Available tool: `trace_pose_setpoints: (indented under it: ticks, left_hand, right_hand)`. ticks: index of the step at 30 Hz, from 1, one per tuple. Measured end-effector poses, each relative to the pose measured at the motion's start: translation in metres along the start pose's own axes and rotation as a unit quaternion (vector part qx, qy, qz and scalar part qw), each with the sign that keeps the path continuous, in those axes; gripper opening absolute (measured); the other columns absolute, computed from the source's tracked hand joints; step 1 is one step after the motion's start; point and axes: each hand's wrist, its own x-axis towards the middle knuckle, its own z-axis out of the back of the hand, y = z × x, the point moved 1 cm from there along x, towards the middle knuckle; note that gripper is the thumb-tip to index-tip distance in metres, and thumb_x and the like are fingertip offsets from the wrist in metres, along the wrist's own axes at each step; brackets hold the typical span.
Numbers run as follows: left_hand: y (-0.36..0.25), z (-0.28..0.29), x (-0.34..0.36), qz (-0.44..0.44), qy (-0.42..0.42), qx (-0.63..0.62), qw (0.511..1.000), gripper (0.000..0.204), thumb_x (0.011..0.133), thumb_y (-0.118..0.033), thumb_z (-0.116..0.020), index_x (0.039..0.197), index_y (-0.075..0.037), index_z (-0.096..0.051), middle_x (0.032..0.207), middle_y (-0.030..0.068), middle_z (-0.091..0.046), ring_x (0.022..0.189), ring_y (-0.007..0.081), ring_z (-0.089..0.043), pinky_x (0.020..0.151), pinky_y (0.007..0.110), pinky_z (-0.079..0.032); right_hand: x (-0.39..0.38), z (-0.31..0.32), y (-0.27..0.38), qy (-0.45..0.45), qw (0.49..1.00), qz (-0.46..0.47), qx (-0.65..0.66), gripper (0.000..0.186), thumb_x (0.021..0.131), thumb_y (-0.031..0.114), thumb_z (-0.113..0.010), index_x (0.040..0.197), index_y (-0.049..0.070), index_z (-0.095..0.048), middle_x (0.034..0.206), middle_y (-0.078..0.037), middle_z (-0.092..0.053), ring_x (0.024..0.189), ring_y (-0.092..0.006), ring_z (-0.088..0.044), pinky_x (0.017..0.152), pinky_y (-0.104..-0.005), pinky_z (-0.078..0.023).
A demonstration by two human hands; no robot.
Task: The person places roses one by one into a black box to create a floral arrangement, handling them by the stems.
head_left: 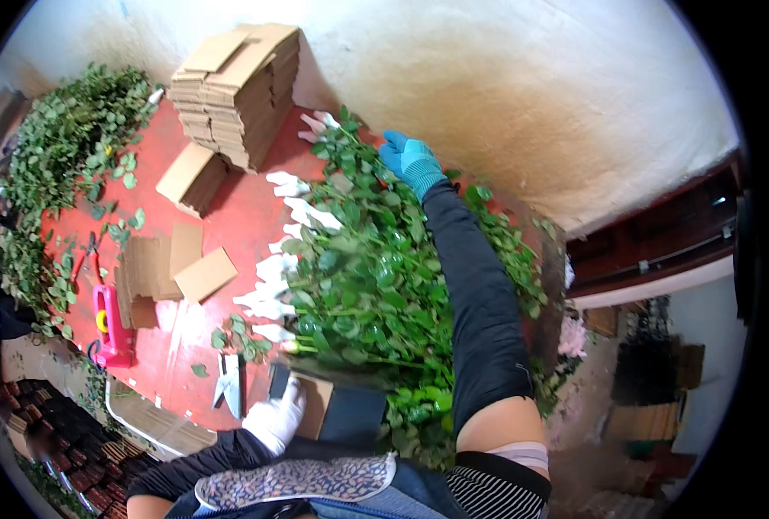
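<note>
My right hand (412, 163), in a teal knit glove, stretches to the far side of a bed of long leafy stems (384, 251). Its fingers are apart just over the leaves, with nothing seen in them. Along the left ends of the stems lies a row of flower heads in white sleeves (272, 290); a few more white-sleeved heads (318, 123) lie at the back. Close to my body, my left hand (273, 419) in a white glove rests on a brown cardboard piece (317, 406), fingers stretched along it. Beside it is a dark flat panel (354, 415).
A tall stack of cardboard sheets (246, 95) stands against the wall on the red table (250, 199). Loose cardboard (207, 275), red-handled shears (93, 255), a pink tool (112, 333) and a grey bladed tool (228, 385) lie leftward. A leafy heap (68, 147) covers the far left.
</note>
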Motion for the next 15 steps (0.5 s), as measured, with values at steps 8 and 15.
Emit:
trace_pose_setpoints:
  ticks: [8, 15]
  left_hand:
    - [-0.013, 0.020, -0.002, 0.030, 0.158, 0.059, 0.985, 0.053, 0.087, -0.023, -0.062, 0.136, -0.010, -0.047, 0.129, 0.0090, -0.052, 0.060, 0.0262, -0.066, 0.045, 0.038, -0.053]
    - [-0.019, 0.023, 0.001, 0.049, 0.156, 0.075, 0.984, 0.058, 0.083, -0.025, -0.066, 0.136, -0.011, -0.046, 0.127, 0.0105, -0.051, 0.061, 0.0253, -0.066, 0.048, 0.038, -0.053]
  right_hand:
    - [0.073, -0.106, -0.069, 0.054, 0.978, -0.029, -0.200, 0.047, 0.081, 0.036, -0.067, 0.118, 0.007, -0.061, 0.110, -0.022, -0.067, 0.104, -0.0382, -0.065, 0.090, -0.0496, -0.051]
    - [0.055, -0.074, -0.052, 0.059, 0.973, 0.104, -0.199, 0.040, 0.079, 0.034, -0.071, 0.111, 0.011, -0.064, 0.101, -0.020, -0.068, 0.094, -0.0392, -0.065, 0.082, -0.0509, -0.051]
